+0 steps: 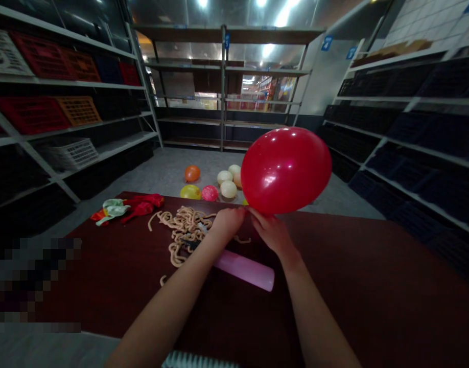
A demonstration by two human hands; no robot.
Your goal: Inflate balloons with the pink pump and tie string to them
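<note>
A large inflated red balloon (286, 171) rises above the far edge of the table, its neck pointing down toward my hands. My left hand (230, 221) is closed at the neck, and my right hand (271, 231) pinches it just under the balloon's body. The fingertips meet there, so the knot or opening is hidden. Below my wrists a pink cylinder (247, 269), which looks like a hand balloon pump, lies on the table. Its dark end is partly covered by my left forearm. A tangled pile of tan cord (183, 225) sits beside my left hand.
Uninflated red, orange and pale green balloons (137, 207) lie at the left of the dark brown table (353, 266). Beyond it, several inflated balloons (228, 189) rest on the floor. Shelves with crates (79, 110) stand left, more shelving (223, 122) behind and right.
</note>
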